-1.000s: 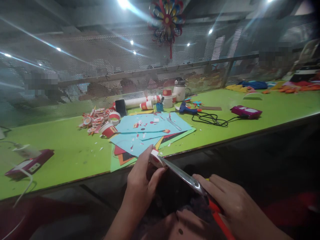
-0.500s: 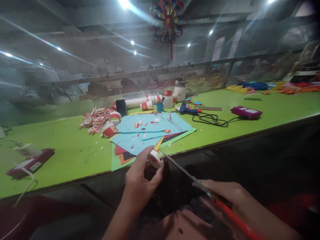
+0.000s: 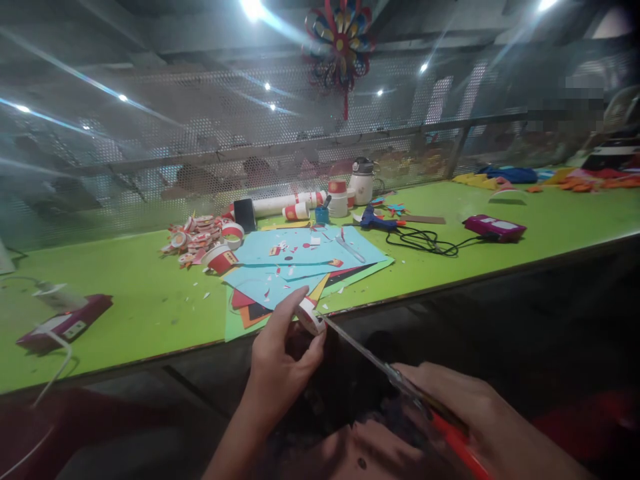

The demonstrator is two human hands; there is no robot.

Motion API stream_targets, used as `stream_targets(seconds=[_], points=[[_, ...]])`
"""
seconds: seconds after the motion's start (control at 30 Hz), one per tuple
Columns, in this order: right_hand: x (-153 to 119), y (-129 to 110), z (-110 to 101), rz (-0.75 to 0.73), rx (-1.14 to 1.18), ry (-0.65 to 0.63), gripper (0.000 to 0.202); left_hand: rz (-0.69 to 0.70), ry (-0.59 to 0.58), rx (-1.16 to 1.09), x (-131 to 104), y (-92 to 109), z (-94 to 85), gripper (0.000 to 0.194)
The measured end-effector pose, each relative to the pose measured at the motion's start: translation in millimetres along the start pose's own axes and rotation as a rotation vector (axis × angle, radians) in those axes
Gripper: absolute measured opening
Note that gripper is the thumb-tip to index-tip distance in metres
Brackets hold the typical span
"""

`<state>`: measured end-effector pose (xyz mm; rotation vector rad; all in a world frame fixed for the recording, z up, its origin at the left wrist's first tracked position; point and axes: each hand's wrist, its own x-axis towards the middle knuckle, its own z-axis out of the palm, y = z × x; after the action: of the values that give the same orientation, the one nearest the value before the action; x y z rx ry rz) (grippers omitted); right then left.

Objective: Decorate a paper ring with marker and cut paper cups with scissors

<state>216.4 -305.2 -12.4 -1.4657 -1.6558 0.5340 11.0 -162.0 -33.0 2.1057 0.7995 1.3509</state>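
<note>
1 paper piece [image 3: 311,318] in left fingers [image 3: 289,313]

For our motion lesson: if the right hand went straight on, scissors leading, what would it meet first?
Probably the red-and-white piece in the left hand; the scissors point at it, though depth is unclear.

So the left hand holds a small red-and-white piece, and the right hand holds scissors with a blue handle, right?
Not quite: the handle is red, not blue, as the head view shows. The left hand does hold a small red-and-white piece, and the right hand the scissors.
</note>
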Motion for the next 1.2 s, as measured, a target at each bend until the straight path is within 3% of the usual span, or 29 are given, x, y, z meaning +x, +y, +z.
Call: stream_targets(seconds=[0.1,0.27,0.37,0.5,0.63,1.2], points=[[2.8,2.5,0.7,0.001,-0.056,-0.122,0.019,0.011,0.008,0.056,-0.3,0.5,-0.8,0.051],[29.1,-8.0,1.4,-0.128,-0.076,0.122,0.022,0.037,-0.077,0.020,-1.7,5.5,4.4,0.050],[51.9,-20.3,6.2,-0.157,-0.007,0.185,0.024,0.024,-0.173,-0.051,-1.4,10.9,8.3,0.051],[69.2,-32.1,16.3,-0.131,0.250,0.043,0.025,0.003,-0.258,-0.116,-0.2,16.1,7.6,0.047],[70.3,-34.4,23.5,-0.063,0.399,0.011,0.022,0.014,-0.293,-0.099,-1.1,16.9,2.5,0.047],[75.9,-37.5,37.7,0.033,0.509,0.060,0.033,0.212,-0.267,0.179,1.3,17.7,-12.5,0.059]])
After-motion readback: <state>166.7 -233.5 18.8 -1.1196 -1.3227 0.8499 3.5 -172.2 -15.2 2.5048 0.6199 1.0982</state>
